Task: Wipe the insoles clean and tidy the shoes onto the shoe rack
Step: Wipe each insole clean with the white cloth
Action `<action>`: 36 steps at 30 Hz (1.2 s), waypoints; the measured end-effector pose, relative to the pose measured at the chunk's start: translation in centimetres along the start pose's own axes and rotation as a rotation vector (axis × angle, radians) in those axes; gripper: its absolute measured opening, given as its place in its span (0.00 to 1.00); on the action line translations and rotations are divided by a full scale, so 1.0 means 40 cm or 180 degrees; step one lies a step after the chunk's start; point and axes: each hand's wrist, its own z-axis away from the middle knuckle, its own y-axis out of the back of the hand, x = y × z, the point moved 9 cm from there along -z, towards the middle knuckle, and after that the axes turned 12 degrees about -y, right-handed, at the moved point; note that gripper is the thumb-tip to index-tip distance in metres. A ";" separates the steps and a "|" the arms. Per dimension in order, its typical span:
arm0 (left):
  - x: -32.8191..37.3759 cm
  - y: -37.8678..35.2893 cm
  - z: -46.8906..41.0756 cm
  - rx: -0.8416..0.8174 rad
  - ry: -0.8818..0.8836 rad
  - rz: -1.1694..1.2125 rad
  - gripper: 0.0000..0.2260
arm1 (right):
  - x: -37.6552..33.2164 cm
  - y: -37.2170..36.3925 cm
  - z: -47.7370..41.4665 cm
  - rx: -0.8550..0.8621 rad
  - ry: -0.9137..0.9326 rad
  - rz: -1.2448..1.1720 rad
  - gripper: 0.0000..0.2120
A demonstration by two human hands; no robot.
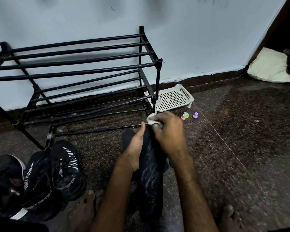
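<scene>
A long black insole (151,178) with pale smears stands on end in front of me. My left hand (136,144) holds its left edge near the top. At the insole's upper end my right hand (168,133) grips a small white cloth (151,120) and presses it on the insole. A second dark insole (127,139) shows partly behind my left hand. Several black sport shoes (40,180) with white stripes lie on the floor at the lower left. The black tube shoe rack (77,67) stands against the wall with bare shelves.
A white perforated plastic tray (174,97) sits on the floor right of the rack. Small coloured toy pieces (189,115) lie near it. A white cushion (269,66) rests in the far right doorway. My bare feet (84,211) are on the dark speckled floor.
</scene>
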 end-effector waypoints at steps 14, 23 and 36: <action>0.036 0.028 -0.014 -0.0146 -0.0199 0.0087 0.44 | 0.034 -0.004 -0.005 -0.0463 0.0227 0.0281 0.13; 0.037 0.015 0.002 -0.0280 -0.0209 -0.0450 0.45 | 0.150 -0.013 0.004 -0.0654 -0.0590 -0.0615 0.05; 0.026 -0.008 0.042 -0.0994 0.0096 -0.0521 0.48 | 0.123 0.035 -0.004 0.0012 -0.0518 -0.1006 0.09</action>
